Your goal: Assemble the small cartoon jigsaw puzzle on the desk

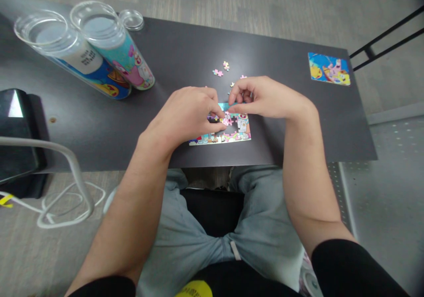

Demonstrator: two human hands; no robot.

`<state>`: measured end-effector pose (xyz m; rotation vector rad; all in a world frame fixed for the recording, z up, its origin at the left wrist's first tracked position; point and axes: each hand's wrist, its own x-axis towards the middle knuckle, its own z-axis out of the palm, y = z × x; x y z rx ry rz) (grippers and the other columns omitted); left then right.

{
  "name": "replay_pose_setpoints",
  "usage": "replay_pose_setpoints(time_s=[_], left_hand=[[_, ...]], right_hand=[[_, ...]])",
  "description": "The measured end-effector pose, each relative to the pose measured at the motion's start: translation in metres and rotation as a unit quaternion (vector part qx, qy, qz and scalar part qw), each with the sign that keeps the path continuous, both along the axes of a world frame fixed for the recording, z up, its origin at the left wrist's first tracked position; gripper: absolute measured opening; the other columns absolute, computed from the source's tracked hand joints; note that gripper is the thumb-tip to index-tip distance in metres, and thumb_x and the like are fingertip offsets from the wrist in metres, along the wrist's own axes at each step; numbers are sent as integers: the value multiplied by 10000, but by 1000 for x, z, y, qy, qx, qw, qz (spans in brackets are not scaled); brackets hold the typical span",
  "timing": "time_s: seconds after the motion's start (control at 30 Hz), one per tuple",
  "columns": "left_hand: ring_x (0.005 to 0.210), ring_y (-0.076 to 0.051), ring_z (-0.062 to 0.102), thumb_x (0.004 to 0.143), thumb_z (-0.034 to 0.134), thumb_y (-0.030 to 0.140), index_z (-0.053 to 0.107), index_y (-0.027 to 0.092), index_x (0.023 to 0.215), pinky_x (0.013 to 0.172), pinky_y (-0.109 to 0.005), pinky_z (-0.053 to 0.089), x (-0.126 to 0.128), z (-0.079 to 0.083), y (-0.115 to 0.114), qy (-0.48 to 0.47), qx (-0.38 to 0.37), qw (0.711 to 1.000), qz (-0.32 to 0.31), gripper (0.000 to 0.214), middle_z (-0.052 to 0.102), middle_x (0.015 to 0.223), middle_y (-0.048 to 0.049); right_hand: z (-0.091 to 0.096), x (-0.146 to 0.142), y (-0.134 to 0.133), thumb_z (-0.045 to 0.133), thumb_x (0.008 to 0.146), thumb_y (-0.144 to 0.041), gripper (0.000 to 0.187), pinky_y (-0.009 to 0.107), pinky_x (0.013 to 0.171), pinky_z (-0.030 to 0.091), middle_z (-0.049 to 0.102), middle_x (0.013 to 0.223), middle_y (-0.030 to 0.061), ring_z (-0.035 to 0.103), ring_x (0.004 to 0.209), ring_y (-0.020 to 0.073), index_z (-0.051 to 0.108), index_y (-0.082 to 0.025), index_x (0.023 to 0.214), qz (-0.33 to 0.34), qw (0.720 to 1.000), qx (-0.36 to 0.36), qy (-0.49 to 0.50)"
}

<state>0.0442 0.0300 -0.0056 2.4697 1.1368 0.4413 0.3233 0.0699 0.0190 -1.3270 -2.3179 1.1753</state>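
A partly assembled jigsaw puzzle (pixel 244 131) lies near the table's front edge, with dark gaps in its middle. My left hand (pixel 194 114) covers its left part. Thumb and index finger of that hand close on a pink puzzle piece (pixel 228 119) within the puzzle; whether the piece lies flat is unclear. My right hand (pixel 260 96) hovers at the puzzle's upper right, thumb and index tips slightly apart and the other fingers curled, with nothing visible between them. Loose puzzle pieces (pixel 217 73) lie beyond my hands, some partly hidden by the right one.
Two clear-topped printed canisters (pixel 132 63) stand at the left, with a round clear lid (pixel 131 20) behind them. A blue picture card (pixel 329 69) lies far right. A black device (pixel 16 133) and a white cable (pixel 77 178) are at the left edge.
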Motion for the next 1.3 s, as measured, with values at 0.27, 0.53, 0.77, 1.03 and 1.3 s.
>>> replay_pose_setpoints(time_s=[0.27, 0.53, 0.77, 1.03, 1.3], left_hand=[[924, -259, 778, 1080, 887, 381, 1016, 298, 1093, 814, -394, 540, -16, 5, 3, -74, 3, 997, 28, 155, 862, 1050, -55], [851, -253, 703, 1109, 816, 400, 958, 312, 1087, 777, -418, 488, -42, 3, 17, -94, 28, 986, 137, 169, 824, 976, -37], [886, -271, 689, 1091, 859, 380, 929, 305, 1118, 768, -414, 464, -45, -9, 21, -93, 26, 982, 164, 106, 821, 1003, -44], [864, -261, 698, 1081, 867, 354, 925, 298, 1141, 752, -403, 447, -43, -17, 23, -76, 4, 984, 162, 100, 831, 1004, -37], [854, -264, 713, 1089, 864, 372, 928, 299, 1145, 758, -415, 453, -43, -14, 24, -68, -8, 985, 158, 112, 831, 1003, -42]], right_hand=[[12, 4, 7, 953, 1047, -440, 209, 456, 865, 512, 729, 947, 47, 627, 901, 280, 811, -287, 1043, -127, 983, 125, 41], [-24, -26, 26, 863, 1120, -234, 96, 539, 1075, 602, 806, 1235, 105, 760, 1126, 344, 849, -277, 1204, -145, 970, 187, -47], [-33, -40, 27, 939, 1110, -310, 119, 559, 1132, 641, 816, 1320, 125, 780, 1282, 393, 871, -299, 1207, -115, 979, 167, -6], [-30, -35, 35, 1106, 924, -519, 330, 468, 884, 564, 811, 1189, 86, 648, 944, 284, 880, -292, 1008, -3, 995, 87, 50], [-31, -31, 28, 1057, 941, -449, 310, 395, 785, 501, 785, 934, 9, 629, 832, 229, 806, -278, 1002, -28, 995, 26, 91]])
